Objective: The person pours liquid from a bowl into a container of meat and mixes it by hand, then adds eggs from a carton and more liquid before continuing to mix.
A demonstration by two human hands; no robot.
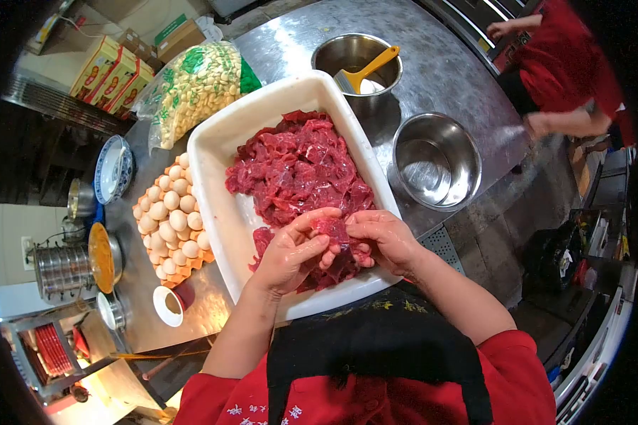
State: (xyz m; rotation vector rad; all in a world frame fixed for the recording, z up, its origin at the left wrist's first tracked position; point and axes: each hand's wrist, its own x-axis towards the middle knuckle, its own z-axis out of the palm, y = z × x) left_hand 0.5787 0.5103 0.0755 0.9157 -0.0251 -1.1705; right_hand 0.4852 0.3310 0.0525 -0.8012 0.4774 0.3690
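A white plastic tub (213,205) stands in front of me on the metal table, with a heap of raw red meat slices (298,163) in it. Over the tub's near end, my left hand (298,251) and my right hand (383,241) grip one piece of raw meat (333,234) between them. The fingers of both hands are closed on its edges, thumbs on top. More meat lies beneath the hands, partly hidden by them.
Left of the tub are a tray of eggs (169,219), a bag of pale yellow pieces (202,88) and a small cup (169,306). Rightward, a steel pot (319,60) holds a yellow-handled brush (372,67), near another steel pot (436,159). A person in red (567,64) is at upper right.
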